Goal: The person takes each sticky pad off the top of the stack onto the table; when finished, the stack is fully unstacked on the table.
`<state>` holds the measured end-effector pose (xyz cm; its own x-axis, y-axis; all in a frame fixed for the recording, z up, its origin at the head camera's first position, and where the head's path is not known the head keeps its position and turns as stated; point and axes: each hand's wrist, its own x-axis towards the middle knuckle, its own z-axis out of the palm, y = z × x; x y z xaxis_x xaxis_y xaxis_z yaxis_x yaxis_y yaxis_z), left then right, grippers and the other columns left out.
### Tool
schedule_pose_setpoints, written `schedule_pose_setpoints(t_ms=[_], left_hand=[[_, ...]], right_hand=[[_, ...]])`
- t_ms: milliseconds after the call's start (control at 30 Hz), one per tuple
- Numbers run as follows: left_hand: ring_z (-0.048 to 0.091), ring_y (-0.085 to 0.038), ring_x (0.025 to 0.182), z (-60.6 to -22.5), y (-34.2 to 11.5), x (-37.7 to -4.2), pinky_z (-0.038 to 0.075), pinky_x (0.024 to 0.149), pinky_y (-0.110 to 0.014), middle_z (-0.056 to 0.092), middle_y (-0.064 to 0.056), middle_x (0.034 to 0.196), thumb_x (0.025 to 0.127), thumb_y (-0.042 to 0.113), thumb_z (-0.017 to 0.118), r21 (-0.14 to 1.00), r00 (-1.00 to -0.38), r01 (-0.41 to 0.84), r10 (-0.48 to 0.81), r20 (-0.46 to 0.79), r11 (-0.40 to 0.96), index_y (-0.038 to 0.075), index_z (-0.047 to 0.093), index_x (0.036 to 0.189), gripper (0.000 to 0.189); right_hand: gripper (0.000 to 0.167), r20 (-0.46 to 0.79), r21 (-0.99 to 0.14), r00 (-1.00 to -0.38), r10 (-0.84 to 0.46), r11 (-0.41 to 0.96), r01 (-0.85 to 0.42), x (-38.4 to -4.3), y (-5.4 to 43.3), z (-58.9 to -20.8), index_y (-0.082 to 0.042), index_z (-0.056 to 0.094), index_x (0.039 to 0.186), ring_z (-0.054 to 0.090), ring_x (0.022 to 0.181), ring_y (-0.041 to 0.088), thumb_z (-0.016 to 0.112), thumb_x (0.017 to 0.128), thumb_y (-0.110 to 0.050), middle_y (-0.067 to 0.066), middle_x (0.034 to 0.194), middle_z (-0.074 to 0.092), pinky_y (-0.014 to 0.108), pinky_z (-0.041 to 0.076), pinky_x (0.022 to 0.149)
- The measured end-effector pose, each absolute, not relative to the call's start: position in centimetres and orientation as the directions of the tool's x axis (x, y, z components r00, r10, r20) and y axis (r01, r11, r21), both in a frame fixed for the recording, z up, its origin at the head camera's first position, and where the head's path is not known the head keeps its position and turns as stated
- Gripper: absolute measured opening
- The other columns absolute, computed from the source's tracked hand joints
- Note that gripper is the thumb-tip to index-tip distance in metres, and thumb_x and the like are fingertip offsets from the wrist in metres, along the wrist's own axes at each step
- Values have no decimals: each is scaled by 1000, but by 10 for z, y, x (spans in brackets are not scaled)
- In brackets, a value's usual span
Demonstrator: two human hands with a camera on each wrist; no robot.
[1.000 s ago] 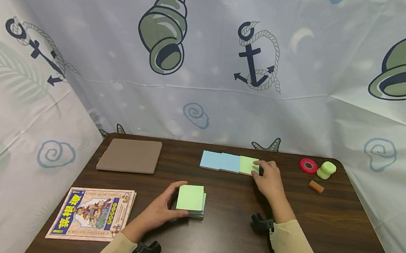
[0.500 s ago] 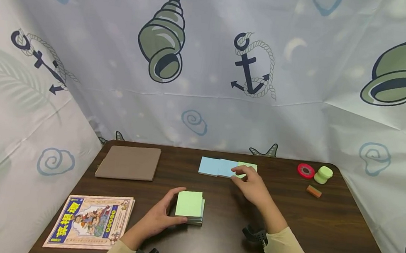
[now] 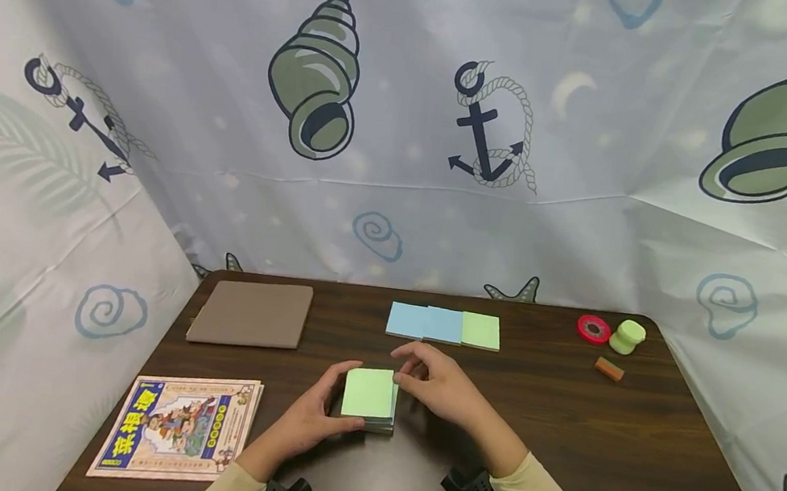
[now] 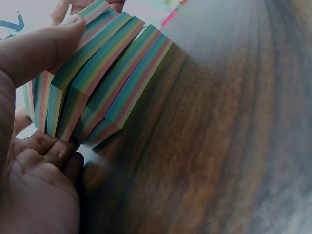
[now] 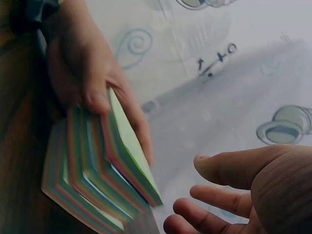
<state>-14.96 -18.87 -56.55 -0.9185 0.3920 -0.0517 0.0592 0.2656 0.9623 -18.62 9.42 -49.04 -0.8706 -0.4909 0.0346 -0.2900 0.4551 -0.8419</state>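
A stack of sticky note pads [image 3: 368, 393] stands on the table, with a light green sheet on top. My left hand [image 3: 306, 422] grips its left side, thumb at the near edge and fingers at the far one. Striped, multicoloured edges of several slightly offset pads [image 4: 117, 68] show in the left wrist view. Right beside the stack is my right hand [image 3: 438, 380], thumb and fingers apart and nothing between them; in the right wrist view its fingers [image 5: 209, 214] point toward the pads. Farther back, two blue pads [image 3: 405, 320] and one green pad [image 3: 481, 331] lie in a row.
A brown flat notebook [image 3: 250, 313] lies at the back left, and an illustrated booklet [image 3: 177, 427] at the front left. Toward the back right are a red round object [image 3: 594, 329], a light green knob-shaped thing [image 3: 627, 337] and a small orange-and-green block [image 3: 609, 369]. Patterned cloth [image 3: 394, 116] hangs behind.
My right hand has left the green pad at the end of the back row and come left and nearer, to the stack's right side. The left hand keeps its grip.
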Motion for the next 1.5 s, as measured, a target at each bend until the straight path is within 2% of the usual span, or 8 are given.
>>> schedule_pose_setpoints(t_ms=[300, 467, 767, 1033, 1167, 1333, 1500], left_hand=[[37, -19, 157, -565, -189, -152, 32, 117, -13, 47, -1, 164, 92, 28, 91, 962, -914, 59, 403, -56, 266, 26, 30, 170, 100], [43, -23, 151, -566, -190, -153, 39, 114, -18, 49, -4, 162, 93, 25, 90, 966, -908, 75, 417, -36, 247, 24, 29, 171, 100], [43, -23, 152, -567, -187, -155, 38, 118, -24, 49, -1, 164, 91, 29, 92, 959, -913, 80, 406, -39, 271, 26, 31, 170, 100], [36, -23, 160, -571, -187, -155, 32, 126, -29, 46, -2, 167, 91, 27, 92, 958, -917, 81, 397, -37, 275, 18, 34, 168, 96], [32, -21, 161, -570, -188, -156, 28, 127, -24, 44, -1, 169, 90, 27, 93, 957, -920, 84, 391, -32, 276, 18, 35, 167, 97], [31, -22, 162, -571, -188, -154, 28, 121, -14, 40, -3, 172, 90, 27, 93, 957, -918, 74, 393, -44, 280, 19, 34, 168, 98], [34, -23, 159, -572, -190, -153, 29, 118, -13, 41, -4, 171, 89, 26, 94, 960, -923, 57, 381, -55, 275, 27, 36, 166, 96]], right_hand=[[58, 40, -813, -835, -549, 468, -346, -176, 79, -494, -17, 61, 148, 60, 82, 13, 84, 99, -35, 5, 114, 62, 28, 51, 72], [70, 17, -763, -835, -549, 533, -366, -175, 75, -501, -12, 60, 152, 53, 82, 13, 88, 94, -39, 9, 110, 60, 28, 47, 72], [62, -23, -784, -820, -571, 520, -340, -182, 78, -511, -17, 62, 146, 54, 80, 12, 89, 93, -35, 3, 98, 64, 28, 46, 70], [62, -33, -768, -817, -575, 538, -348, -183, 81, -508, -17, 61, 146, 57, 84, 13, 89, 93, -32, 0, 102, 65, 29, 48, 72], [63, -32, -764, -818, -574, 542, -350, -184, 83, -503, -17, 61, 145, 58, 85, 14, 91, 92, -29, -1, 103, 66, 30, 49, 73], [63, -51, -759, -815, -577, 553, -344, -184, 87, -502, -16, 60, 145, 59, 81, 13, 91, 91, -30, 0, 101, 68, 31, 49, 72], [63, -42, -766, -823, -566, 548, -337, -186, 90, -503, -17, 59, 143, 59, 76, 13, 92, 90, -28, 1, 97, 68, 31, 49, 70]])
